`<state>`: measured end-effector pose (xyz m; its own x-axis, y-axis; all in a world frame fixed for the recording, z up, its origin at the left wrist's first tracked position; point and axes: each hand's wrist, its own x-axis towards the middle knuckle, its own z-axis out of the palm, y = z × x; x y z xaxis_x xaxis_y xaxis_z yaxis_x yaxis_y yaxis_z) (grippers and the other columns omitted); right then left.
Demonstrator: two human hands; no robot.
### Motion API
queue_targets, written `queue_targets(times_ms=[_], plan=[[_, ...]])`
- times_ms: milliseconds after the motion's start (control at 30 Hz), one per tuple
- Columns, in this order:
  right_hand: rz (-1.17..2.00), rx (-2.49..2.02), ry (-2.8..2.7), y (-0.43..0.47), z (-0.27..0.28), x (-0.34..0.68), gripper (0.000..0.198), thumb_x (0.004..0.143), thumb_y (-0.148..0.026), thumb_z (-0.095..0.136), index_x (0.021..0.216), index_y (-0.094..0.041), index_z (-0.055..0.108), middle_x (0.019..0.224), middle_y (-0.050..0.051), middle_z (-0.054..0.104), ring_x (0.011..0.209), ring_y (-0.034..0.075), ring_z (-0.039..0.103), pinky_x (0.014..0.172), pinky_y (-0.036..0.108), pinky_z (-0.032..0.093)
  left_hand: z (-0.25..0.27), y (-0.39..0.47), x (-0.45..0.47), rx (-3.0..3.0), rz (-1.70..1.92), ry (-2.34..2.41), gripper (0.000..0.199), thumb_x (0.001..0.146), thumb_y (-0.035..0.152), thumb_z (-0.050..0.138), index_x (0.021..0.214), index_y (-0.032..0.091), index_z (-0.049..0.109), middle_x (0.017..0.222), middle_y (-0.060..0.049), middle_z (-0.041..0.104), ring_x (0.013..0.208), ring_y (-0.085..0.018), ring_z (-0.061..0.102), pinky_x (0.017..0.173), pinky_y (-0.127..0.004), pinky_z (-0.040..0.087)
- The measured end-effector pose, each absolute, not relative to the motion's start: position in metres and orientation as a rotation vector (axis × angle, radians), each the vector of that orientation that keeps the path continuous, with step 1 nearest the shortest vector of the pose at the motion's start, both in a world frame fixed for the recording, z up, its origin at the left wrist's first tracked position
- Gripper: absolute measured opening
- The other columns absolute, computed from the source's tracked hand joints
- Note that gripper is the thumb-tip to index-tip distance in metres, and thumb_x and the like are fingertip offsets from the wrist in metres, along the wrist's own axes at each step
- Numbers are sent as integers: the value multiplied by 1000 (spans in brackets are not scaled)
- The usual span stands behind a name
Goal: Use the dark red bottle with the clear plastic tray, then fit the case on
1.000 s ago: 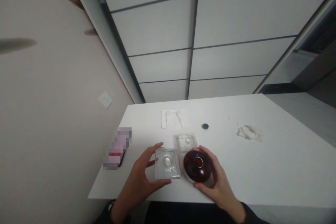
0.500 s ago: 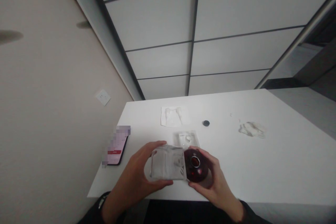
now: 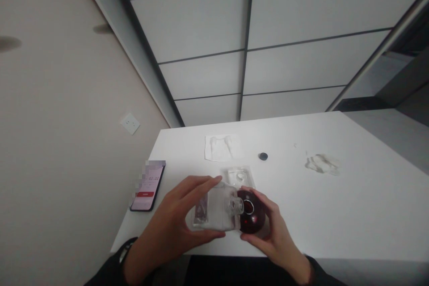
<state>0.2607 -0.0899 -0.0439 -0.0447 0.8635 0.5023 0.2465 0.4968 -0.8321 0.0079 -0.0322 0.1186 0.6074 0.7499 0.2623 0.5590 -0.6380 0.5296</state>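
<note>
My left hand [image 3: 177,212] is closed around a square clear bottle [image 3: 217,210], thumb below and fingers over the top. The bottle lies tilted on its side in the air, its open neck pointing right, at the mouth of a round dark red bottle [image 3: 254,222]. Whether the two touch I cannot tell, nor whether liquid is flowing. Around the right side of the red bottle my right hand [image 3: 276,228] is wrapped. A metallic ring edges the red bottle's opening. Just behind them is a small clear packet [image 3: 244,173] with a whitish ring-shaped piece in it.
A lit phone [image 3: 150,185] lies at the white table's [image 3: 351,214] left edge. Farther back are a white sheet [image 3: 219,148] with two pale slender pieces, a small dark round cap [image 3: 263,156] and a crumpled wrapper [image 3: 322,164]. A wall stands left, panelled doors behind.
My left hand has turned the clear bottle so that its neck now shows, pointing at the red bottle's mouth. The right hand and red bottle have hardly moved.
</note>
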Motion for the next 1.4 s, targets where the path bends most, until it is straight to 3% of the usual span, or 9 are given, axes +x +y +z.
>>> queue_targets(times_ms=[300,500,900,1400], plan=[[687,-950,-1559,-89,-46,260,91,88,-43,87,164,-31,37,157,18,60,142,37,62,116,58,54,129,-32,12,2601,637,975,106,71,30,101,160,35,43,139,-7,69,122,-25,71,101,-35,64],[673,-943,-1583,-89,-40,261,95,86,-38,90,164,-30,37,154,20,62,140,38,64,114,57,56,134,-30,13,2663,634,944,104,71,36,102,158,32,46,136,-8,71,118,-25,72,97,-35,65],[653,-928,-1571,-87,-36,260,87,90,-45,85,163,-31,39,153,17,64,138,35,66,113,53,58,141,-28,15,2717,634,903,103,67,35,104,155,28,51,134,-8,72,117,-24,71,99,-33,64],[621,-921,-1571,-87,-33,259,82,92,-50,82,161,-31,41,151,15,65,137,31,67,111,47,60,145,-28,15,2779,655,869,88,72,39,101,148,25,58,131,-9,74,114,-24,73,98,-34,65]])
